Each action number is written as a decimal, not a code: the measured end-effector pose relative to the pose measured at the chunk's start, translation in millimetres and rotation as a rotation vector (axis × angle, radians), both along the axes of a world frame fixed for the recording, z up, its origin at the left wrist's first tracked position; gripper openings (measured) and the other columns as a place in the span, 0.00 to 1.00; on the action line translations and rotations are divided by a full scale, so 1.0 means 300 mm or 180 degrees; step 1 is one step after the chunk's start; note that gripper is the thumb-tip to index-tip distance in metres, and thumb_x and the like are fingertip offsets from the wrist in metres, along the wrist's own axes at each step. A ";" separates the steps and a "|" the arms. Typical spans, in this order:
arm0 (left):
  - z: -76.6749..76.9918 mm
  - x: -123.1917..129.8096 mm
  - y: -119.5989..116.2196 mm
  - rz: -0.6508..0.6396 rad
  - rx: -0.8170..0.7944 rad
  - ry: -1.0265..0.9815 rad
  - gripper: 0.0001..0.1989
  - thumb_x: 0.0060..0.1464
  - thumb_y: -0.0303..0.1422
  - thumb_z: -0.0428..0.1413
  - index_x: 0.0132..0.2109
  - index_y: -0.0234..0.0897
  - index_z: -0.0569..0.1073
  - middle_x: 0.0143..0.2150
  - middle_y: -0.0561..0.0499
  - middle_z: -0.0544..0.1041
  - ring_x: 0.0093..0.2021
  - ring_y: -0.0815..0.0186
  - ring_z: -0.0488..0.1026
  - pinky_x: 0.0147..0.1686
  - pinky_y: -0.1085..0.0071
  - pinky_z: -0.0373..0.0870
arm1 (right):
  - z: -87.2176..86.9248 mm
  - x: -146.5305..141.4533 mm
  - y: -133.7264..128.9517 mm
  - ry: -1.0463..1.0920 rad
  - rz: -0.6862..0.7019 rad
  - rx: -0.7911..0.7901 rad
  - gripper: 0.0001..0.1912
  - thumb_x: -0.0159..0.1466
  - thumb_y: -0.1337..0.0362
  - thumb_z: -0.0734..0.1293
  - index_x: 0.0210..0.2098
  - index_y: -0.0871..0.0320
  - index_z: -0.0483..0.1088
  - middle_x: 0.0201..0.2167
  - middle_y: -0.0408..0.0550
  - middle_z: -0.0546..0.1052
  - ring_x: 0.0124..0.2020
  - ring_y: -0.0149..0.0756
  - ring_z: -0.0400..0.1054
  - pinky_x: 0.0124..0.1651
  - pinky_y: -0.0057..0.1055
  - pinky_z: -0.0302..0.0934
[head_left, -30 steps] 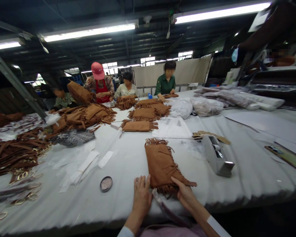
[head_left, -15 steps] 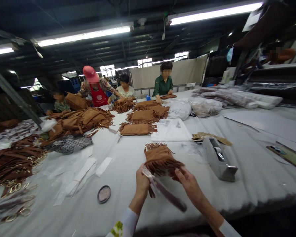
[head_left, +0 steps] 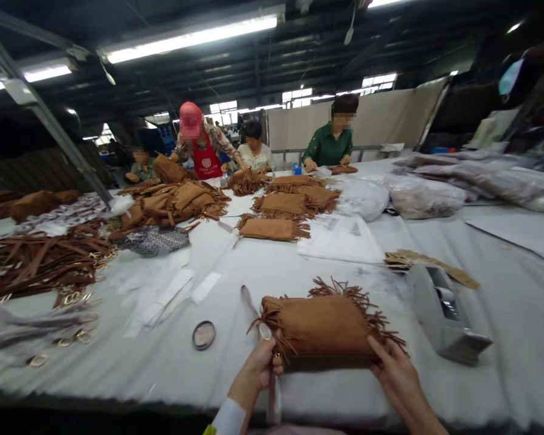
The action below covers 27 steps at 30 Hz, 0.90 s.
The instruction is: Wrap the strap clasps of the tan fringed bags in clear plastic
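Observation:
A brown suede-like fringed bag [head_left: 321,326] lies crosswise in front of me, its flat face up and fringe at both ends. My left hand [head_left: 260,365] is closed at its near left corner around a strap [head_left: 275,396] that looks plastic-wrapped; a metal ring shows by the fingers. The strap's other part sticks out beyond the bag's left end. My right hand [head_left: 396,368] grips the bag's near right corner, thumb on top, with the other fingers partly hidden. A tape dispenser [head_left: 448,320] stands right of the bag, and a small round dish [head_left: 204,335] lies to its left.
More fringed bags [head_left: 272,228] lie ahead, beside a large bag pile [head_left: 176,202]. Brown straps [head_left: 49,260] with metal rings cover the left side. White paper strips [head_left: 172,296], a white cloth bag [head_left: 344,238] and plastic-wrapped goods [head_left: 424,196] lie about. Co-workers [head_left: 330,139] work across the table.
The bag has turned from a foreshortened, tilted pose to lying broad and flat, nearer me. My hands have moved farther apart. The strap has swung from right of my left hand to its left. The view has shifted.

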<state>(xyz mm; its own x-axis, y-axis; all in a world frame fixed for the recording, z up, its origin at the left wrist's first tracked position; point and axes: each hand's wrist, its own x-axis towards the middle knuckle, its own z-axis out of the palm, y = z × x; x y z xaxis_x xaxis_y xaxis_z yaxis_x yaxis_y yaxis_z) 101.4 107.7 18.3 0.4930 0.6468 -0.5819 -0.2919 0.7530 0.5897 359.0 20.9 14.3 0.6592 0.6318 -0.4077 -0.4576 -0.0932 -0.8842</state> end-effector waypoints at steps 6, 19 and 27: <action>-0.017 -0.130 -0.064 0.0640 0.0288 -0.0163 0.26 0.41 0.33 0.66 0.47 0.44 0.63 0.34 0.56 0.75 0.28 0.71 0.74 0.29 0.74 0.69 | -0.017 0.035 -0.030 -0.1164 0.0241 -0.0808 0.29 0.39 0.51 0.74 0.39 0.53 0.69 0.30 0.45 0.74 0.27 0.40 0.69 0.27 0.36 0.67; 0.003 -0.162 -0.011 0.1034 0.0793 0.0004 0.19 0.37 0.29 0.67 0.39 0.34 0.73 0.37 0.50 0.77 0.36 0.67 0.74 0.38 0.71 0.70 | 0.156 -0.324 0.288 -0.4324 0.3310 0.0960 0.32 0.57 0.64 0.65 0.60 0.52 0.59 0.61 0.52 0.63 0.61 0.46 0.54 0.62 0.44 0.46; -0.030 -0.193 -0.097 0.1763 0.0141 0.0478 0.19 0.38 0.40 0.67 0.34 0.32 0.72 0.33 0.47 0.78 0.33 0.67 0.75 0.34 0.73 0.70 | 0.024 -0.493 0.470 -0.3890 0.3052 0.0640 0.13 0.62 0.64 0.58 0.29 0.57 0.74 0.29 0.49 0.78 0.34 0.39 0.70 0.45 0.37 0.61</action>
<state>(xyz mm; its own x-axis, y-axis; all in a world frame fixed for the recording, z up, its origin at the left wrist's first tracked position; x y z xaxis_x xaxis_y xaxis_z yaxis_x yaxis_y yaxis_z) 43.5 78.7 9.3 -0.0122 0.8103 -0.5858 -0.5464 0.4853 0.6826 211.2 161.8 21.5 -0.1497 0.9698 0.1926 0.6775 0.2425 -0.6944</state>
